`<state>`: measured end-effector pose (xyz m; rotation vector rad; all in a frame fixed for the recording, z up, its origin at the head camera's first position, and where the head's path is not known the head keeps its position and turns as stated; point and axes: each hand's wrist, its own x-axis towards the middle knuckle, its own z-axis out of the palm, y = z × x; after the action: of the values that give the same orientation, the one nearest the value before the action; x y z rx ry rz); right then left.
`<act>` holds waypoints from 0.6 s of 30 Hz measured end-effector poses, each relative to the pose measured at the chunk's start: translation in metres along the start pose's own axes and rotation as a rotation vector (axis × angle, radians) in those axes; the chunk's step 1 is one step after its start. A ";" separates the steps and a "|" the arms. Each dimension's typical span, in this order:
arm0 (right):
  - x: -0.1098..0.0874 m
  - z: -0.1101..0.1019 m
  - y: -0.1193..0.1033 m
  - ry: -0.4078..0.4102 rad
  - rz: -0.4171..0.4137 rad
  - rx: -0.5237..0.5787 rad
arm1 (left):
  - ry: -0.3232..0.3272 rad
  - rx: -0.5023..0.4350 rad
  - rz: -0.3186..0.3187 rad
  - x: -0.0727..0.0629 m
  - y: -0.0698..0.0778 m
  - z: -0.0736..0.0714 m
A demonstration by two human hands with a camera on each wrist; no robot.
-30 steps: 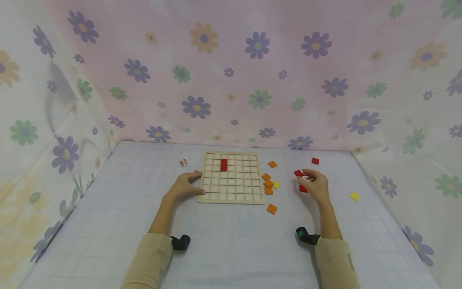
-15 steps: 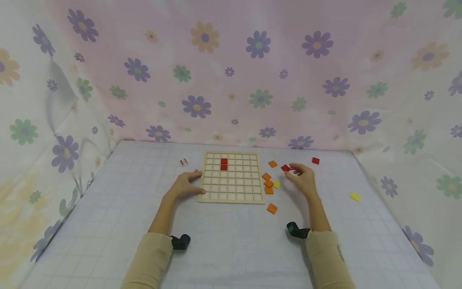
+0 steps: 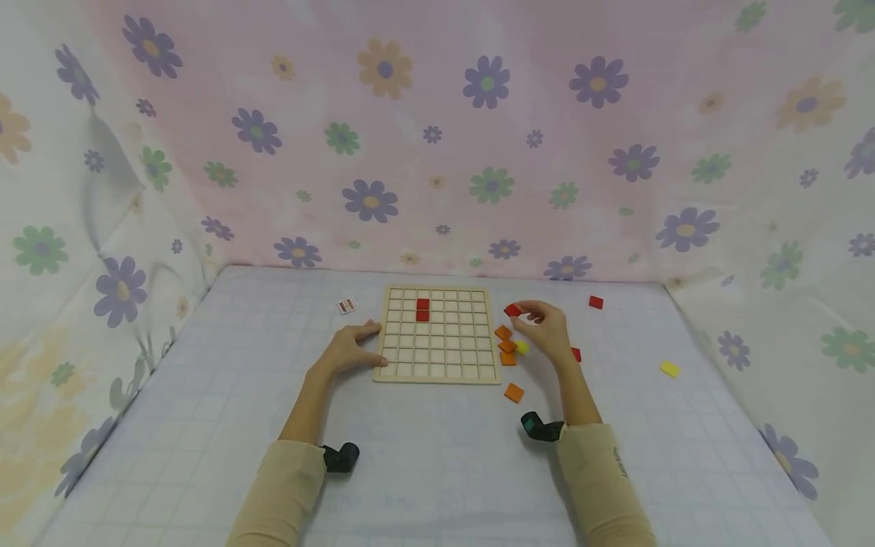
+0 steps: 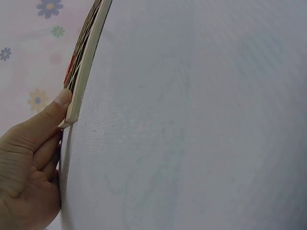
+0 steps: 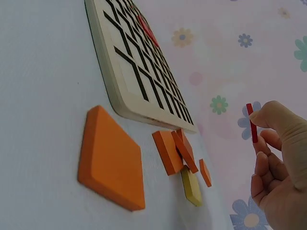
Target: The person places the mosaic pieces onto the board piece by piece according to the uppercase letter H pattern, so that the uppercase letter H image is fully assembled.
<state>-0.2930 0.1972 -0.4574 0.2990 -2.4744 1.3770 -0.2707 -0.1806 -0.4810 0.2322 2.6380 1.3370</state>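
The left hand (image 3: 345,351) spans the left edge of the board (image 3: 437,381), thumb and fingers spread against it, presumably to prevent sliding. The right hand (image 3: 544,328) pinches a red tile (image 3: 511,310) just right of the board, near its far end; gripping one end (thumb opposing fingertip) likely leaves the rest unobstructed. Two seated tiles (image 3: 423,305), both red, sit square in adjoining board cells. Orange tiles (image 3: 514,393) lie right of the board, apparently staged within that hand's reach.
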 end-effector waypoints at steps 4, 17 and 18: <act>0.003 0.009 -0.005 -0.022 -0.005 0.024 | -0.002 -0.007 0.000 0.000 0.000 0.000; 0.013 0.033 -0.016 -0.082 -0.015 0.112 | 0.009 -0.017 0.003 0.001 -0.002 0.001; 0.013 0.036 -0.017 -0.088 -0.018 0.112 | 0.009 -0.015 0.000 0.000 -0.002 0.001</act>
<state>-0.3053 0.1575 -0.4575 0.4137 -2.4615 1.5291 -0.2711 -0.1813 -0.4830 0.2250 2.6346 1.3611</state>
